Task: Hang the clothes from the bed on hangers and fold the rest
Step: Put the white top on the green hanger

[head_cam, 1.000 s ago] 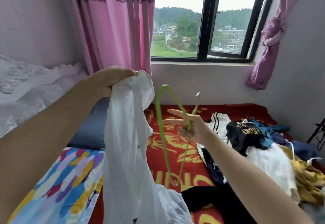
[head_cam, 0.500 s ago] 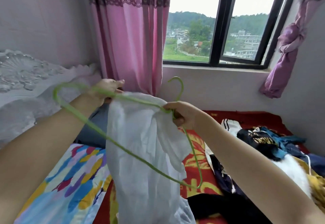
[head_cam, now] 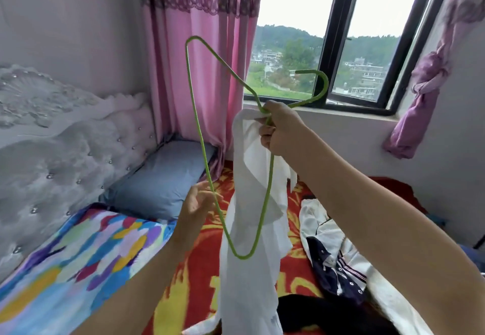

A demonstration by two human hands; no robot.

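Observation:
My right hand (head_cam: pixel 280 131) grips the neck of a green wire hanger (head_cam: pixel 195 114) together with the top of a thin white garment (head_cam: pixel 249 269). The hanger is tipped on end, its hook pointing right toward the window. The white cloth hangs down from my fist to the bed, partly through the hanger's frame. My left hand (head_cam: pixel 198 204) is lower, fingers spread, beside the hanger's long wire; I cannot tell whether it touches it. More clothes (head_cam: pixel 338 253), white and dark, lie in a heap on the red bedspread (head_cam: pixel 202 269) to the right.
A grey-blue pillow (head_cam: pixel 162 179) and a multicoloured quilt (head_cam: pixel 68 256) lie at the left by the padded headboard (head_cam: pixel 60 135). Pink curtain (head_cam: pixel 199 58) and a window (head_cam: pixel 341 53) stand behind. A black garment (head_cam: pixel 322 316) lies at the bottom right.
My left hand has let go of the white garment and dropped lower. The right hand rose, now holding hanger and cloth together; the hanger swung from lying flat to standing on end.

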